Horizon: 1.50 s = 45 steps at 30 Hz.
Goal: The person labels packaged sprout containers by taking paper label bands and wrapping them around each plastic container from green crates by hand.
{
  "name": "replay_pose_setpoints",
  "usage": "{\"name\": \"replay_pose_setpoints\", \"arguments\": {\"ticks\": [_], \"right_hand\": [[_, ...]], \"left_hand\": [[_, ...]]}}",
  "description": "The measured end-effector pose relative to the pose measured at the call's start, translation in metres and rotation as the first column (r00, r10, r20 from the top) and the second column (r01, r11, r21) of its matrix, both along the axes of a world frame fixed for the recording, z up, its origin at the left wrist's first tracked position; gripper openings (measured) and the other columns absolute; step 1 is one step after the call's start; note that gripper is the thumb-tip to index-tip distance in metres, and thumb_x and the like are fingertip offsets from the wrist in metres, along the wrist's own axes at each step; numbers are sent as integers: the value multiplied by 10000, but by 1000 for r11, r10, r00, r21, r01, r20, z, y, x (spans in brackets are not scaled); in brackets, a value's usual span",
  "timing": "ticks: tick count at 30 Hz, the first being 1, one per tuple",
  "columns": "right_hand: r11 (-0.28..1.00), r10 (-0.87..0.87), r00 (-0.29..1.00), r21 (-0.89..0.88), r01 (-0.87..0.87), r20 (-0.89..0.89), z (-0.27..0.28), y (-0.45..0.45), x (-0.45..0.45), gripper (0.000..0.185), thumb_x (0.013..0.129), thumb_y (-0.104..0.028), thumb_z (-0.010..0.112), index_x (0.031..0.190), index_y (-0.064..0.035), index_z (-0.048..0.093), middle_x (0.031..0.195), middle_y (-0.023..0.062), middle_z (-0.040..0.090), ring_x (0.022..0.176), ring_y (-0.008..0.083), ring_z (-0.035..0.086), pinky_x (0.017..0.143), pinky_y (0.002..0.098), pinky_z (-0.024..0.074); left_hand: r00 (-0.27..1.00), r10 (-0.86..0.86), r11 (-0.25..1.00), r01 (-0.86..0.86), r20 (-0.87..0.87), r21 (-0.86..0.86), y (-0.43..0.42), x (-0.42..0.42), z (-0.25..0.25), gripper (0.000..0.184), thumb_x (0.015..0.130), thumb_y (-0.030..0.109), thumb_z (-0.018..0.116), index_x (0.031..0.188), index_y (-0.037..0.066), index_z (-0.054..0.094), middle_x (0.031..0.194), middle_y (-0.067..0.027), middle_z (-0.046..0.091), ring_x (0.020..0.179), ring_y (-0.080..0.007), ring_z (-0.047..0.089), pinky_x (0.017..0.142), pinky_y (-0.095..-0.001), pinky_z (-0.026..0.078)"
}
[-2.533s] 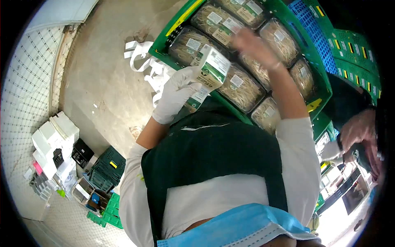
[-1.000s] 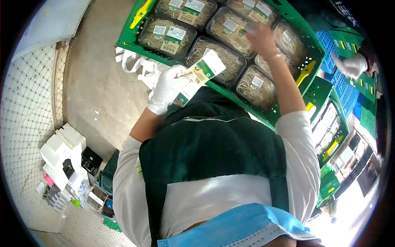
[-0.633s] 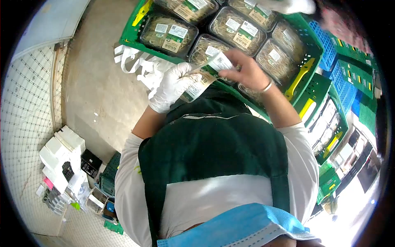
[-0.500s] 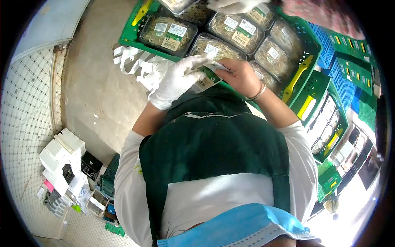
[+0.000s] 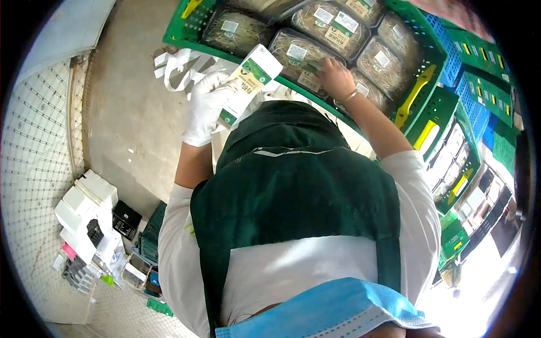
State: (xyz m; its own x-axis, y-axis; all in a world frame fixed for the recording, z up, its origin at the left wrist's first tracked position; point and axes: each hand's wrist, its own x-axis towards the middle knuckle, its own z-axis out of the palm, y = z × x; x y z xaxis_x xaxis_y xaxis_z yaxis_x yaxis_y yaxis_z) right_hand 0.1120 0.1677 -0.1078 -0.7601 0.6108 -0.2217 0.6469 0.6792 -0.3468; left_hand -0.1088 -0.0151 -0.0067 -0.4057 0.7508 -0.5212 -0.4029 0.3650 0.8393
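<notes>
My left hand (image 5: 207, 107), in a white glove, is closed around a strip of printed labels (image 5: 251, 79) with green and beige print, held upright beside the crate. My bare right hand (image 5: 338, 80), with a bracelet at the wrist, reaches into the green crate (image 5: 236, 55). Its fingers are bent and closed at a beige and green label (image 5: 310, 80), which lies against the lid of a clear package of sprouts (image 5: 284, 56). A white sticker is also on that lid. Behind it, another sprout package (image 5: 304, 19) carries a similar beige label.
Several more sprout packages (image 5: 381, 58) fill the crate. White straps (image 5: 172, 70) hang at its near left side. A second green crate (image 5: 445, 107) with packages stands at the right, near blue crates (image 5: 470, 104). White boxes (image 5: 84, 203) are on the floor at lower left.
My hands, together before, are now apart. My left hand moved left with the labels; my right hand moved a label onto the front package. Another person's gloved hand at the top has left view.
</notes>
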Motion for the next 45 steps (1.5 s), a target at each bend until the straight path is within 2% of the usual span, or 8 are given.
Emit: {"name": "replay_pose_setpoints", "arguments": {"ticks": [6, 9, 13, 20, 26, 33, 41, 45], "right_hand": [[987, -128, 989, 106, 120, 73, 50, 8, -1, 608, 751, -439, 547, 1210, -95, 345, 901, 180, 557, 818, 294, 567, 662, 362, 477], [671, -339, 858, -738, -67, -386, 89, -5, 5, 577, 735, -374, 617, 1117, 9, 415, 902, 159, 577, 778, 227, 573, 678, 295, 463], [951, -98, 900, -306, -41, -425, 121, -32, 12, 230, 721, -196, 614, 877, -42, 545, 696, 169, 550, 619, 314, 555, 533, 348, 435], [975, -184, 844, 16, 221, -503, 120, -7, 75, 194, 716, -192, 596, 868, -75, 561, 712, 116, 589, 640, 295, 575, 543, 345, 458], [955, -83, 996, -282, 89, 33, 71, 38, 165, 189, 723, -222, 533, 840, -74, 533, 765, 179, 563, 763, 355, 544, 661, 429, 431], [995, -42, 894, 97, -1, 447, 34, 28, 145, 280, 714, -148, 561, 947, -26, 467, 757, 179, 579, 765, 308, 586, 623, 402, 478], [903, -182, 917, -430, 12, -356, 123, -1, 126, 316, 709, -255, 642, 881, -10, 544, 754, 167, 577, 700, 275, 579, 609, 337, 453], [893, -269, 887, -443, 83, -376, 123, -20, 118, 167, 721, -165, 593, 830, -44, 552, 691, 156, 559, 632, 317, 556, 567, 359, 444]], "left_hand": [[992, -122, 989, 123, -16, 77, 4, 17, -2, 122, 779, 33, 537, 890, -12, 557, 779, -47, 592, 665, -66, 548, 589, -188, 441], [991, -116, 977, 103, 62, 189, 18, 48, 4, 178, 767, -15, 529, 944, -28, 551, 859, -55, 594, 765, -107, 545, 696, -224, 436], [767, -398, 842, 523, -503, 131, 39, 54, 4, 191, 731, 93, 593, 894, -3, 569, 814, -64, 583, 724, -91, 550, 618, -215, 437], [842, -534, 835, 510, -81, -207, 75, 110, 25, 174, 745, 97, 597, 888, 0, 578, 746, -58, 588, 550, -89, 544, 458, -191, 419], [952, -290, 957, 290, -100, -12, 60, 100, -13, 50, 732, 43, 611, 769, 17, 591, 719, -17, 581, 594, -51, 518, 528, -184, 411], [918, -385, 921, 375, 97, 105, 62, 109, -22, 150, 763, 7, 555, 913, 3, 544, 830, -45, 597, 688, -72, 561, 587, -184, 451], [540, -747, 620, 776, -387, -116, 86, 140, 9, 257, 750, 10, 566, 1005, -9, 535, 894, -36, 577, 808, -93, 530, 708, -226, 433], [880, -418, 852, 466, -226, 239, 95, 175, 12, 103, 756, 71, 584, 825, -3, 570, 734, -23, 560, 647, -79, 467, 585, -218, 397]]}}
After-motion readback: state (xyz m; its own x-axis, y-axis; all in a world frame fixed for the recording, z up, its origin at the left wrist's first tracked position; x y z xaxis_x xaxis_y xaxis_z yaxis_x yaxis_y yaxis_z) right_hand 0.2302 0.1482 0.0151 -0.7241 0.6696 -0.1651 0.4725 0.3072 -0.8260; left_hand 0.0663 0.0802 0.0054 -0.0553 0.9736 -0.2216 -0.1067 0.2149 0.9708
